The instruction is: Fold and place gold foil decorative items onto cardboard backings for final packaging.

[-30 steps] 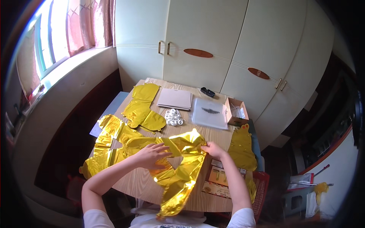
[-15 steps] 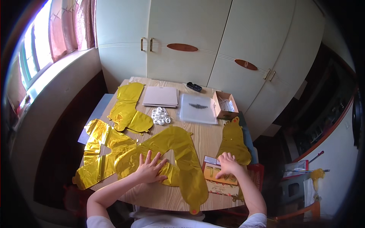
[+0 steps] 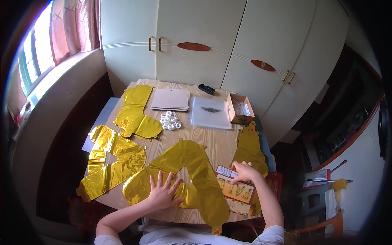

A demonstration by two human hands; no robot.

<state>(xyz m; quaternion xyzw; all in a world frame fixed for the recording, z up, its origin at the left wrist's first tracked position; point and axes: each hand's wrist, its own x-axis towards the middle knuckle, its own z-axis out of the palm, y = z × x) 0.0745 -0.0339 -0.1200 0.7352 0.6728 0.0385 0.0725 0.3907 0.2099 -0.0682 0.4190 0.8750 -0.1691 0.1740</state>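
A flat gold foil balloon [image 3: 200, 163], bent like a letter with an angular cut-out, lies at the table's near middle. Spread over its lower part, fingers apart, is my left hand [image 3: 164, 194]. To the right, my right hand [image 3: 246, 172] grips the upper right corner of a printed card [image 3: 234, 190] in orange and cream, with gold lettering and a leafy border. The card lies tilted beside the balloon's right edge. Partly beneath the card and my right arm is another folded gold foil balloon [image 3: 248, 145].
Two more gold foil balloons lie left: a crinkled one [image 3: 122, 153] and a smoother one [image 3: 136, 110]. Farther back are white ribbon rolls [image 3: 170, 121], grey-beige cardboard sheets [image 3: 170, 99], clear plastic sleeves [image 3: 210, 116], a black object [image 3: 207, 89] and an open box [image 3: 241, 109]. Cabinets [image 3: 196, 24] stand behind.
The middle balloon has slid right and toward me under my left hand, coming apart from the crinkled one. The card has turned clockwise as my right hand shifted to its upper corner.
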